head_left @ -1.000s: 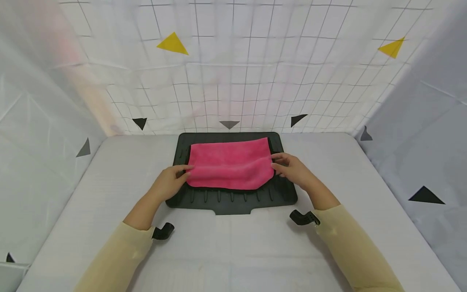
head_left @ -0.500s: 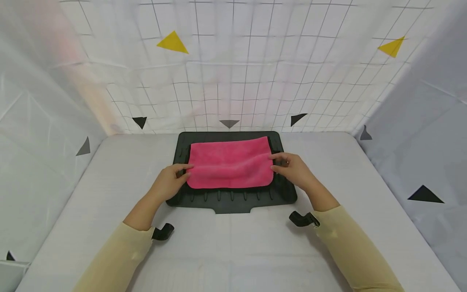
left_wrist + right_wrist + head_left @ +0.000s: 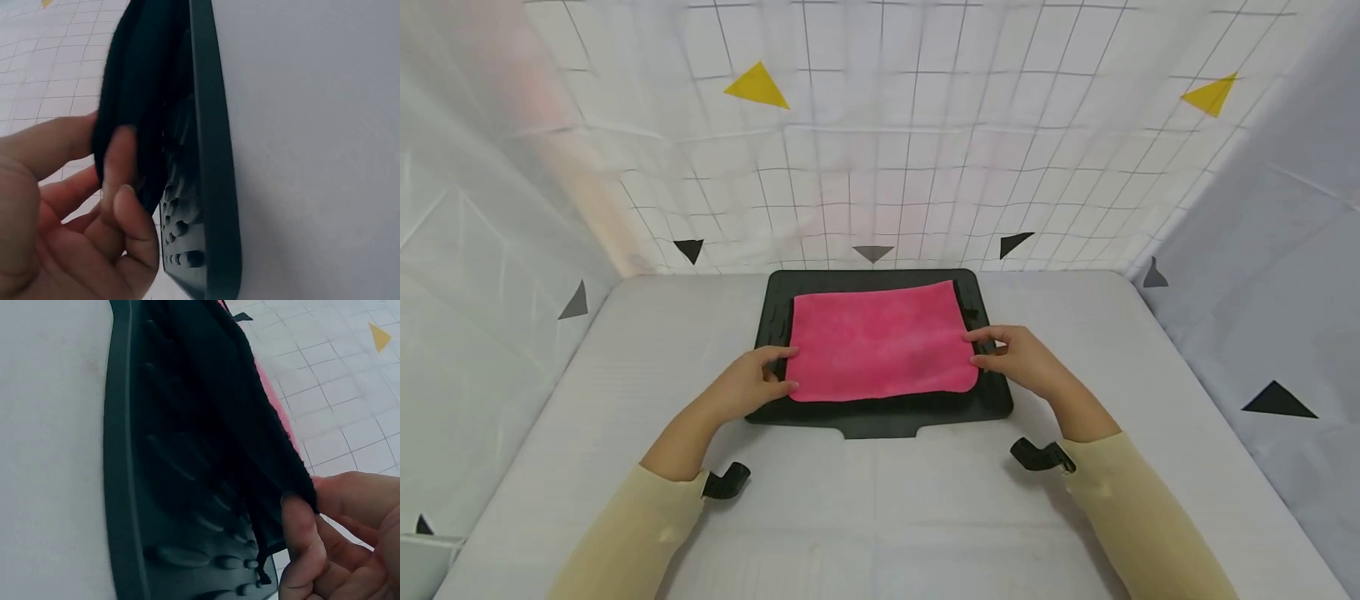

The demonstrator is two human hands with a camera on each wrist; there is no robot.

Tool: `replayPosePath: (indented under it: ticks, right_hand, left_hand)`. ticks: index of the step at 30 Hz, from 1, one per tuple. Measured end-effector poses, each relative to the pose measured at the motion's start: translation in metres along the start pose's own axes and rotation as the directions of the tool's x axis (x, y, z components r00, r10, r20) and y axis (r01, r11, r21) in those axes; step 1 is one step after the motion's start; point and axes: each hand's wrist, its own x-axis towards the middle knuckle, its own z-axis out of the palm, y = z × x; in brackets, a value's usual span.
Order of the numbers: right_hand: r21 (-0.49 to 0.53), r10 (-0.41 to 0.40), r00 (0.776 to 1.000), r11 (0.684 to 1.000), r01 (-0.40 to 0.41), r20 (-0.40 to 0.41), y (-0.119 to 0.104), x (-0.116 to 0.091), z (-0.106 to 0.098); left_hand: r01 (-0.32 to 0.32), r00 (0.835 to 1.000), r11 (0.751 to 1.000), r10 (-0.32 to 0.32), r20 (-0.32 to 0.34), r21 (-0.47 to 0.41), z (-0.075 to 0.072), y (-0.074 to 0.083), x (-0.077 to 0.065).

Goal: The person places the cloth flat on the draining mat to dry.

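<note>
A pink cloth (image 3: 880,342) with a dark underside is held over a dark ribbed tray (image 3: 880,427). At its left edge my left hand (image 3: 747,385) pinches it between thumb and fingers. My right hand (image 3: 1022,358) grips the opposite edge in the same manner. In the left wrist view the dark side of the cloth (image 3: 134,69) stands away from the tray's raised ridges. The right wrist view shows that edge of the cloth (image 3: 250,406) lifted and slanting, with the thumb and fingers (image 3: 300,531) closed on it. Most of the tray's middle is hidden beneath.
The tray lies on a white table (image 3: 872,517) near the back wall (image 3: 880,192), a white grid-lined sheet with yellow and dark triangles. Sheets also hang at the left (image 3: 482,333) and right (image 3: 1262,333). A black bracket (image 3: 726,482) juts from the left sleeve, another (image 3: 1037,455) from the right.
Both hands have moved slightly toward me and a little apart. The crease across the cloth has smoothed out, and its front edge reaches lower over the tray, covering the front ribs.
</note>
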Motion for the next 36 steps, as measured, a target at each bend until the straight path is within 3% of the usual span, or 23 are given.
replayPosePath:
  ticks: [8,15,24,36]
  right_hand:
    - [-0.012,-0.001,0.999,1.0,0.001,0.054,0.004,-0.001,0.003]
    - [-0.044,-0.008,0.999,0.999,0.01,0.05,0.005,-0.001,0.005]
    - [-0.133,0.04,0.998,0.99,-0.035,0.04,0.003,-0.002,0.011]
    - [-0.242,-0.022,0.998,0.97,0.035,0.056,0.005,-0.003,0.018]
  left_hand:
    - [-0.021,0.998,0.998,0.017,0.057,0.067,0.004,-0.001,-0.001]
    - [-0.053,0.997,0.994,0.047,0.065,0.097,0.007,0.002,0.0]
    - [-0.032,0.999,0.987,0.025,0.049,0.155,0.01,0.005,0.0]
    - [-0.029,0.998,0.984,0.02,0.053,0.174,0.012,0.004,0.001]
